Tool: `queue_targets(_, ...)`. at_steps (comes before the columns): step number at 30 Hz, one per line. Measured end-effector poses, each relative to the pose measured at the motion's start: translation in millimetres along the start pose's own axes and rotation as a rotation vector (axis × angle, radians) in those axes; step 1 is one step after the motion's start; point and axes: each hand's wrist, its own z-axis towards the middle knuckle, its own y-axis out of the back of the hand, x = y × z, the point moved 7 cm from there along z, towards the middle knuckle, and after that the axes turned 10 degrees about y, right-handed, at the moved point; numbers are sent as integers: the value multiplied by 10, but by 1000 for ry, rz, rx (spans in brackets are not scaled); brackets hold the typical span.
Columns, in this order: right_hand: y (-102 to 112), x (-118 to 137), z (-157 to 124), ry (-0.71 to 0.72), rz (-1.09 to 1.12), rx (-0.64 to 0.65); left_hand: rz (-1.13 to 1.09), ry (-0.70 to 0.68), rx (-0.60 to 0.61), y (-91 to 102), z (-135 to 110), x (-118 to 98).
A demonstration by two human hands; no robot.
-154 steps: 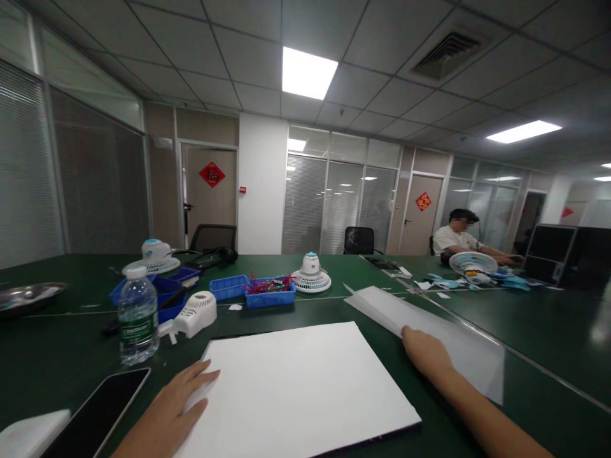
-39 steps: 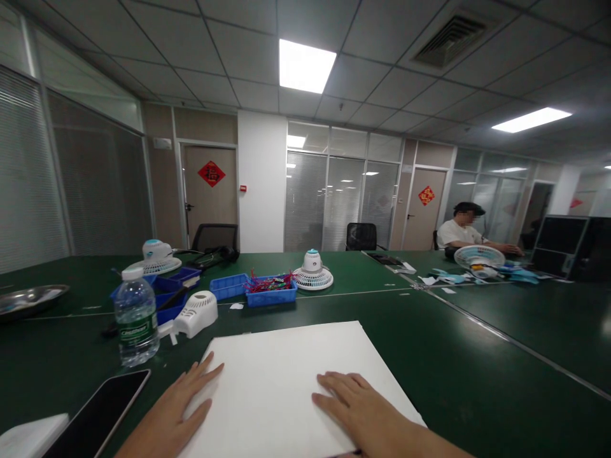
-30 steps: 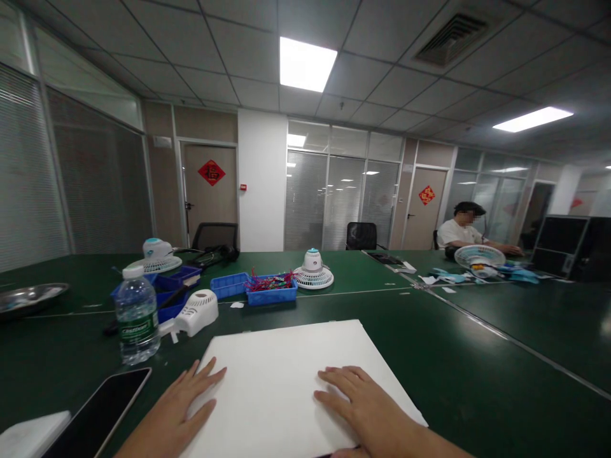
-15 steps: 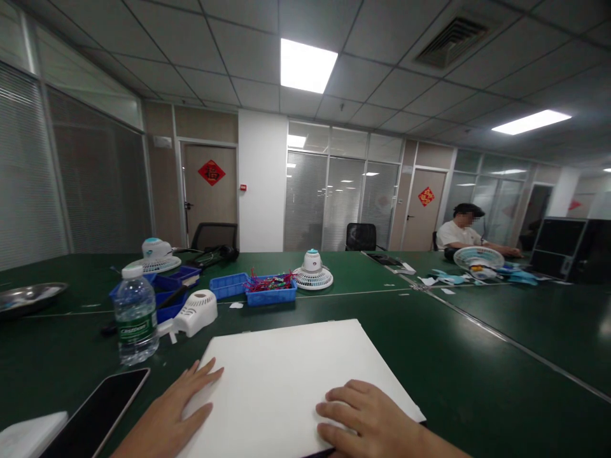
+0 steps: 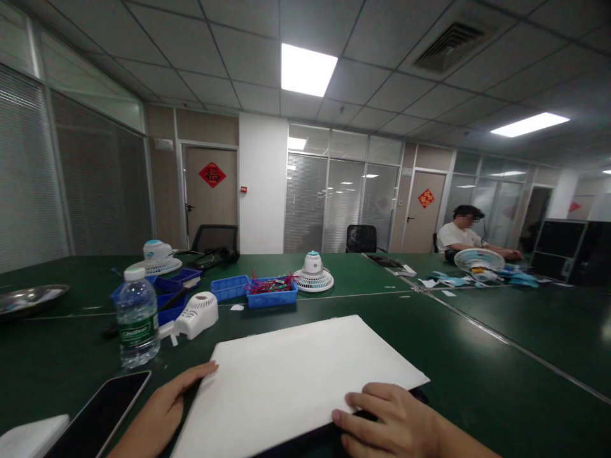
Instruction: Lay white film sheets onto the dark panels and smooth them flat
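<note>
A large white sheet of paper (image 5: pixel 286 381) lies in front of me, with a dark flat thing (image 5: pixel 305 443) showing beneath its near edge. My left hand (image 5: pixel 162 407) grips the left edge of the sheet, its thumb side at the border and its other fingers partly hidden. My right hand (image 5: pixel 386 420) is at the near right edge, fingers bent over the paper; its thumb is out of sight. Left of my left hand lies a black-screened phone (image 5: pixel 102 410), beside a white flat object (image 5: pixel 33 436).
A water bottle (image 5: pixel 137 321) and a white plastic housing (image 5: pixel 198 315) stand at left. Blue trays (image 5: pixel 272 298), one with red wires, sit beyond the paper near a small fan (image 5: pixel 313 273). A person (image 5: pixel 461 235) sits far right by another fan (image 5: pixel 478 259) and black boxes (image 5: pixel 556 249).
The paper has shifted slightly right and its near edge shows more of the dark thing below. My left hand went from lying spread on the paper to gripping its edge; my right hand moved right.
</note>
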Motion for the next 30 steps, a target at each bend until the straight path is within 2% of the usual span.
queue_targets(5,37,-11,-48,77,-92,-10,53,-64,6,-31,-29,-95)
queue_targets(9,100,-74,-105,74,-114,-12,67,-81,13,-42,-76,-139)
queue_targets(12,104,-135,-186,24,-91,-9,52,-96,47,-64,-103,-158)
queue_targets(18,-8,-261,-326,-223,-13,-99,91,-87,65,-64,-135,-187)
queue_targets(26,-72,-224,-392,-289,-23,-101,100,-99,63,-85,-147,-183)
queue_targets(30,-2,-292,-433,-351,-96,-140,106,-103,53,-65,-138,-242)
